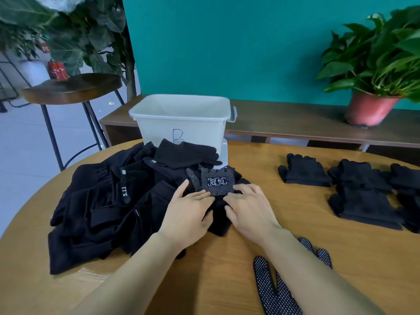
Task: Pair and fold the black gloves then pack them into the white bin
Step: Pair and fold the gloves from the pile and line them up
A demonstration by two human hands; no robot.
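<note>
A heap of black gloves (109, 201) covers the left half of the round wooden table (250, 258). On its right edge lies a white-dotted black glove (216, 181) with a white label. My left hand (188, 214) and my right hand (247, 208) both rest flat on this glove's lower part, fingers straight, side by side. A second dotted glove (272, 289) lies near the front edge, partly under my right forearm. Folded black glove pairs (304, 171) (363, 196) sit in a row on the right. The white bin (181, 119), marked with a blue B, stands behind the heap.
A potted green plant (375, 87) stands on a low wooden shelf (295, 123) against the teal wall at the back right. A dark wooden stool (72, 87) and large leafy plants (79, 30) are at the back left.
</note>
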